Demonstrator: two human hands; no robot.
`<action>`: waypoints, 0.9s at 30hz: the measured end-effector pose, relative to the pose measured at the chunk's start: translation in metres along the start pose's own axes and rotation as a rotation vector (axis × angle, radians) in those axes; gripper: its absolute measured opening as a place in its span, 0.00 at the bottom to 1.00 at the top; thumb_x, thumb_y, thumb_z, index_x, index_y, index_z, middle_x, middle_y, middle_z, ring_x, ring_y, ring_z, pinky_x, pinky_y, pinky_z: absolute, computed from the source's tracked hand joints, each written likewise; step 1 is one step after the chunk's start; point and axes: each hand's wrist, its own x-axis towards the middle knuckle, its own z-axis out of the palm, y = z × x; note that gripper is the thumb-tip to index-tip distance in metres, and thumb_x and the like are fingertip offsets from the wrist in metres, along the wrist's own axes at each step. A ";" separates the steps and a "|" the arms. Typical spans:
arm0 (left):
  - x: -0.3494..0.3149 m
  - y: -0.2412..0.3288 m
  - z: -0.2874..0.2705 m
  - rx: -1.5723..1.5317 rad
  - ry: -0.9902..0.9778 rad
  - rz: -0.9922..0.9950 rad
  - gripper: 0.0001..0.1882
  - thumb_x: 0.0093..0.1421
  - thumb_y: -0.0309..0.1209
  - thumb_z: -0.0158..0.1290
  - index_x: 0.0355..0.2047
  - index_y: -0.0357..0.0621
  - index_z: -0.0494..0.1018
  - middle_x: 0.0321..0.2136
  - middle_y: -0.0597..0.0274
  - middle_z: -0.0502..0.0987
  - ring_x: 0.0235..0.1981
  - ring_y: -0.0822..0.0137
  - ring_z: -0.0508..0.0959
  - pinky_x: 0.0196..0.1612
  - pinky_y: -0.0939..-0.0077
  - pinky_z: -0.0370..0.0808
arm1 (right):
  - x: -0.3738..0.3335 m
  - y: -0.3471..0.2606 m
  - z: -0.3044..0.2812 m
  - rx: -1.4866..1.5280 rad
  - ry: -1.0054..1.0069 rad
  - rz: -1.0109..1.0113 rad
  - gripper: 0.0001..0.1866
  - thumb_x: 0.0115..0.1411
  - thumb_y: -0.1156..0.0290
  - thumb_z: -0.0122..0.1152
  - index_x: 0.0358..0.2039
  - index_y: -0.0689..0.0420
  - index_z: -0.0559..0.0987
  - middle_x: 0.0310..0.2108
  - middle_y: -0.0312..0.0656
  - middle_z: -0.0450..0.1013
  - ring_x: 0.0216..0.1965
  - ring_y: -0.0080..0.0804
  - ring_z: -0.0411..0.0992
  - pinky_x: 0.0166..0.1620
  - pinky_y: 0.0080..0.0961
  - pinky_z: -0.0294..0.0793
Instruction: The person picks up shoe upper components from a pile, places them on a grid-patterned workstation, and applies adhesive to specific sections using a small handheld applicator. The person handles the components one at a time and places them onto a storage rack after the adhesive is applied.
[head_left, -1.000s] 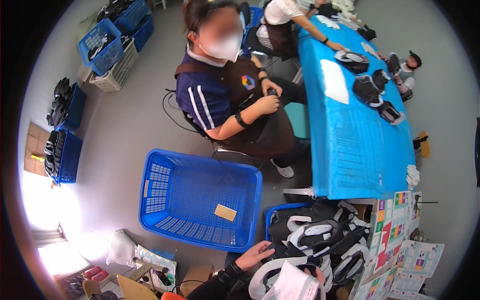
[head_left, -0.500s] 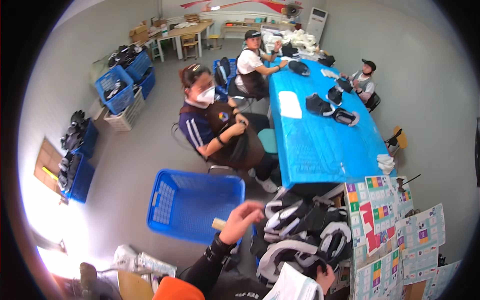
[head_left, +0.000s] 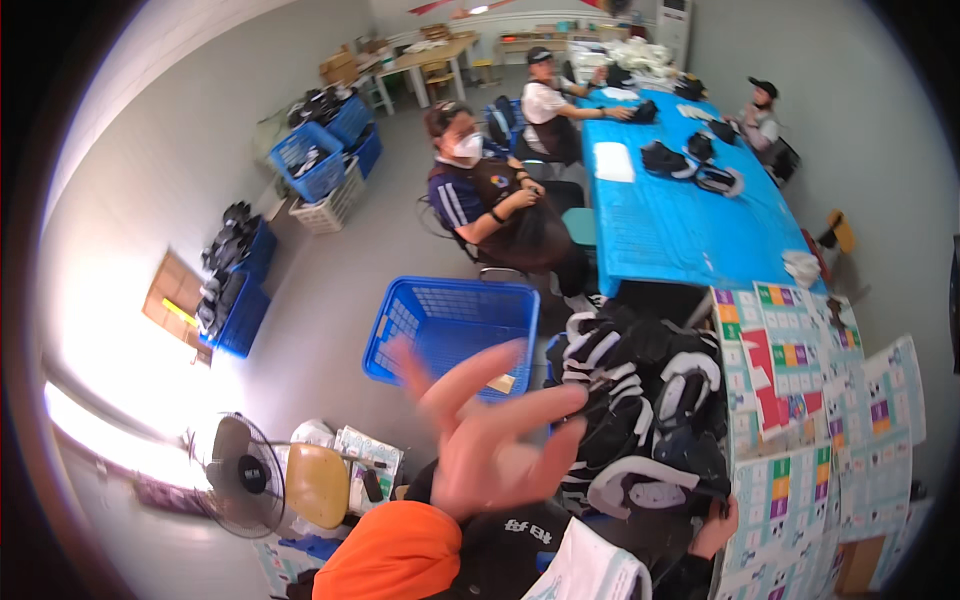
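Note:
My left hand (head_left: pixel 500 440) is raised in the middle of the view, its fingers spread and slightly blurred, holding nothing. Below it shows the orange-and-black sleeve (head_left: pixel 390 550) of my arm. At the lower right my right hand (head_left: pixel 716 526) curls its fingers on the edge of a black padded piece with a pale grey rim (head_left: pixel 640 485); part of the hand is hidden. That piece lies on a heap of similar black-and-grey padded pieces (head_left: pixel 615 400). A white printed sheet or bag (head_left: pixel 590 565) is close in front of me.
Beyond my left hand sits a blue plastic basket (head_left: pixel 450 290). A long blue-covered table (head_left: pixel 660 240) carries black pieces; three people sit along it. Printed boards (head_left: pixel 780 490) stand at the right. A fan (head_left: pixel 245 470) and a wooden stool (head_left: pixel 318 485) are at lower left.
My view has shifted, so the room sits farther right and higher. My left hand has come up closer, its fingers spreading. My right hand stays at the padded piece.

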 end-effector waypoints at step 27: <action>-0.293 0.342 0.414 -0.481 -1.383 -0.438 0.13 0.68 0.33 0.53 0.46 0.35 0.76 0.41 0.39 0.79 0.41 0.37 0.79 0.41 0.50 0.76 | 0.046 0.191 -0.464 -0.632 0.282 0.199 0.33 0.55 0.60 0.73 0.57 0.62 0.73 0.48 0.56 0.73 0.52 0.53 0.73 0.56 0.43 0.73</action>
